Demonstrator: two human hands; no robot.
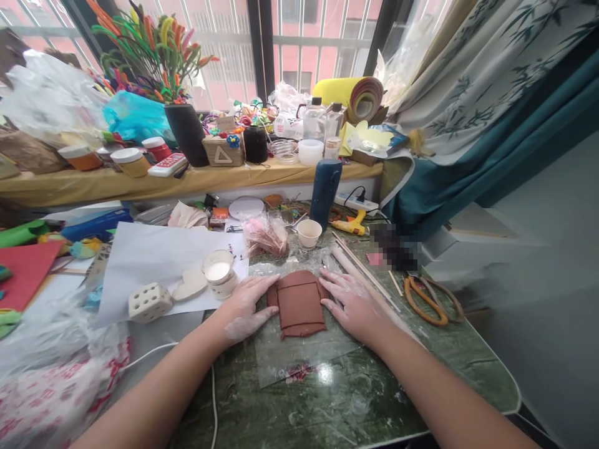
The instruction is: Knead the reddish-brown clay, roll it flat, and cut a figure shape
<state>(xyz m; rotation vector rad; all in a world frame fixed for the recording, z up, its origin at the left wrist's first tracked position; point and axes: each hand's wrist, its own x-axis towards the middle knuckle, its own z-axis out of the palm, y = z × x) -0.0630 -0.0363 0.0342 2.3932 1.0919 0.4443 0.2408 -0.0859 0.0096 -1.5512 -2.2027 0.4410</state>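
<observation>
A flat reddish-brown clay slab [302, 302] lies on a clear plastic sheet [271, 362] in front of me. Cut lines mark a square in it, with offcut strips along the edges. My left hand [250, 305] holds the slab's left edge, thumb below and fingers above. Opposite it, my right hand [346, 302] has its fingertips and thumb on the right edge. White powdery residue covers both hands. Beside my right forearm lies a pale rolling pin [374, 296], partly hidden by the arm.
Left of the slab are a jar of white material [219, 271], a large white die [150, 302] and white paper [140, 255]. Behind stand a small cup [309, 232], a bagged clay lump [266, 237] and a dark blue cylinder [326, 193]. Orange-handled scissors [425, 302] and a yellow glue gun [350, 223] lie right.
</observation>
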